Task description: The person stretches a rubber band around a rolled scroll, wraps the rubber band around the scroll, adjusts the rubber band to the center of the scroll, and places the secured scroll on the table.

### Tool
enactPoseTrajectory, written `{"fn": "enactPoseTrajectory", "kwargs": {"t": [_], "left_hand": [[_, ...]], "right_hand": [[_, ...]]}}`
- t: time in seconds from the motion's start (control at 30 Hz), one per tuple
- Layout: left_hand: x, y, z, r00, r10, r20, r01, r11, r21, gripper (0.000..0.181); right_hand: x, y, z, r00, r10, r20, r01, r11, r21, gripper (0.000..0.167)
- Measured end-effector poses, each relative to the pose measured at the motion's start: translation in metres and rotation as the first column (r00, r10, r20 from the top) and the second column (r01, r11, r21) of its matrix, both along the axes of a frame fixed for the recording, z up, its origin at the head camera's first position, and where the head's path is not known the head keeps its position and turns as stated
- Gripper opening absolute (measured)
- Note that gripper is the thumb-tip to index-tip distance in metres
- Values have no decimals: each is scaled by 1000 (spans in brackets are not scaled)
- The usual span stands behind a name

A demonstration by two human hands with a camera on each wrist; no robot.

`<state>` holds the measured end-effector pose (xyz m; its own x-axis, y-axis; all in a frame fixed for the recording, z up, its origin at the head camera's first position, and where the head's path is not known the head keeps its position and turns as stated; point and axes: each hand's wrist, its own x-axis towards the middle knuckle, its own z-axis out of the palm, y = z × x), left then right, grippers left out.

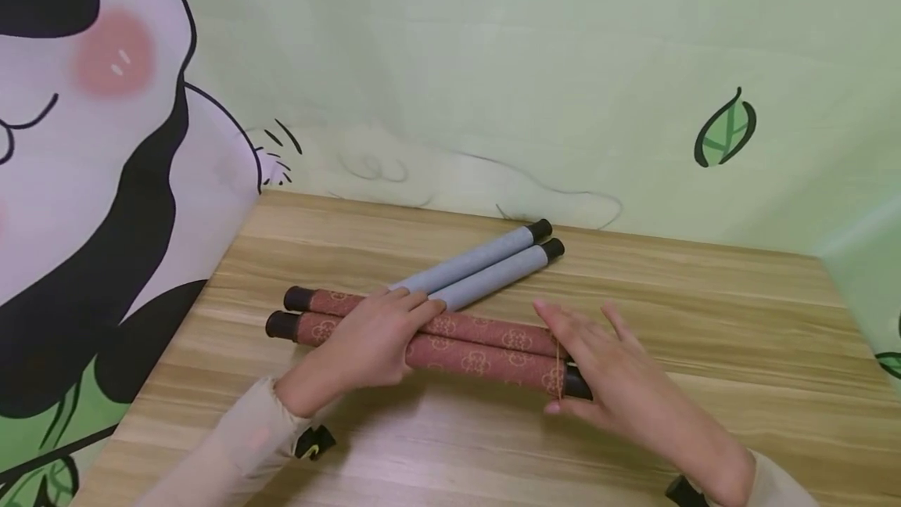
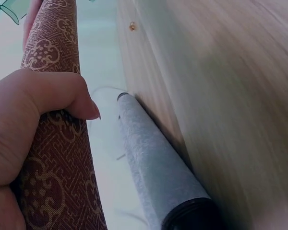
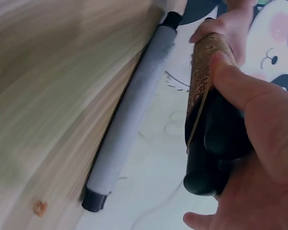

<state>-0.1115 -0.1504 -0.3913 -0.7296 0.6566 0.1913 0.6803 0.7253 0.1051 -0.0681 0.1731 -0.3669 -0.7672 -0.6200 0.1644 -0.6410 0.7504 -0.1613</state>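
Note:
In the head view a dark red scroll (image 1: 479,362) with gold flower patterns and black end knobs is rolled up as two rolls side by side. My left hand (image 1: 373,331) grips it left of its middle, the thumb bent round the near roll in the left wrist view. At the right end, a thin yellowish rubber band (image 1: 559,366) runs across both rolls. My right hand (image 1: 612,374) spans that end and holds the band between thumb and fingers; the fingertips' contact is partly hidden. Behind lies a pale blue scroll (image 1: 479,264), also two rolls with black knobs.
Everything is over a wood-grain table (image 1: 739,335). A small orange-brown thing (image 3: 40,208) lies on it in the wrist views. A green cloth backdrop (image 1: 457,84) with a panda drawing stands behind and to the left.

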Motion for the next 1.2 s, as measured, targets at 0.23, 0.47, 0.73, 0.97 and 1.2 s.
{"fn": "enactPoseTrajectory", "kwargs": {"t": [0.23, 0.47, 0.73, 0.97, 1.2], "left_hand": [[2, 1, 2, 1000, -13, -3, 13, 1000, -12, 81], [6, 6, 6, 997, -5, -73, -1, 997, -82, 74], [5, 10, 6, 992, -44, -115, 30, 992, -121, 65], [-2, 8, 6, 998, -28, -55, 24, 997, -72, 76], [-6, 12, 5, 997, -45, -69, 40, 997, -67, 73]], "right_hand": [[-2, -11, 2, 999, 45, 29, -44, 999, -19, 118], [-6, -15, 2, 995, 76, 71, -57, 970, -235, 112], [-3, -14, 4, 979, 128, 159, -80, 957, -280, 119], [4, -14, 7, 979, 168, 113, -164, 986, -40, 118], [12, -23, -8, 986, 134, -100, -131, 991, 30, 117]]}}
